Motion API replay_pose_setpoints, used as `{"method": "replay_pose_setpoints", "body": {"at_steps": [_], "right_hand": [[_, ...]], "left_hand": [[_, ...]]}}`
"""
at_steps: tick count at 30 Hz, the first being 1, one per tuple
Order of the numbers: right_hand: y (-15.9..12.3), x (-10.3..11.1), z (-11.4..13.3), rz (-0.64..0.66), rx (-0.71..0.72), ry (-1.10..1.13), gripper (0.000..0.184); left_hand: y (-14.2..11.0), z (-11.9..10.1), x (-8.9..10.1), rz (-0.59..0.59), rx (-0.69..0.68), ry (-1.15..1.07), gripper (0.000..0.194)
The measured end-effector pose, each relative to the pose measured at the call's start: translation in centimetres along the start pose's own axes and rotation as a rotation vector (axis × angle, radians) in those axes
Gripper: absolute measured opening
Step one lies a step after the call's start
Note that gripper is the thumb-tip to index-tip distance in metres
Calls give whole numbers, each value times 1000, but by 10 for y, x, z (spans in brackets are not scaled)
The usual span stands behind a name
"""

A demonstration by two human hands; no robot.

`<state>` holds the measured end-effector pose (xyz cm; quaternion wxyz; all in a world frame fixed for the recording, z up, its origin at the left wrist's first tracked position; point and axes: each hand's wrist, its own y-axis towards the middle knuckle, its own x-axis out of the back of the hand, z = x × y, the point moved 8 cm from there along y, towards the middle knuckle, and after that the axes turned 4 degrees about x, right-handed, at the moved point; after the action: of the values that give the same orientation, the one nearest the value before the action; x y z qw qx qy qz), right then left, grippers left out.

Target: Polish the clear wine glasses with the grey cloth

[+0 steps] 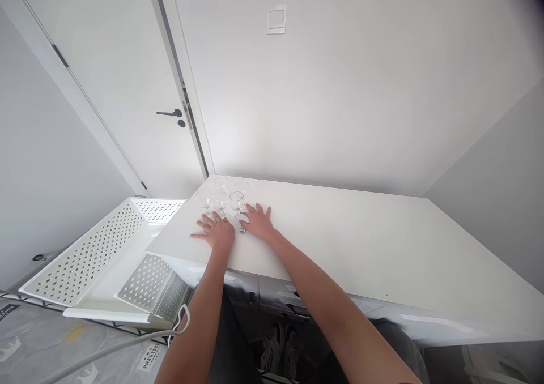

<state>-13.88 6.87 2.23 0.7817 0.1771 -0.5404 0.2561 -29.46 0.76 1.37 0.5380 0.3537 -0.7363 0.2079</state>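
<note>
Several small clear stemmed glasses stand in a cluster near the far left corner of a white table. My left hand lies flat on the tabletop, fingers spread, just in front of the glasses. My right hand also rests flat with fingers apart, its thumb side beside the foot of the nearest glass. Neither hand holds anything. Both forearms reach in from the bottom of the view.
A white perforated metal rack lies on the floor left of the table. A white door with a dark handle stands behind it. A wall switch sits high on the wall. A cable runs across the floor.
</note>
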Motion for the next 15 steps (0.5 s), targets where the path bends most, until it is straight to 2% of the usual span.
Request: {"method": "replay_pose_setpoints", "body": {"at_steps": [6, 11, 13, 15], "right_hand": [[0, 3, 3, -33, 55, 19, 56], [-21, 16, -5, -192, 100, 44, 65], [-34, 24, -17, -269, 117, 112, 56], [-48, 35, -40, -346, 119, 267, 37]], "left_hand": [[0, -2, 4, 29, -29, -103, 67], [-3, -1, 14, -15, -45, -173, 60], [-7, 2, 19, -19, -50, -184, 56], [-13, 7, 28, -60, -64, -232, 52]]}}
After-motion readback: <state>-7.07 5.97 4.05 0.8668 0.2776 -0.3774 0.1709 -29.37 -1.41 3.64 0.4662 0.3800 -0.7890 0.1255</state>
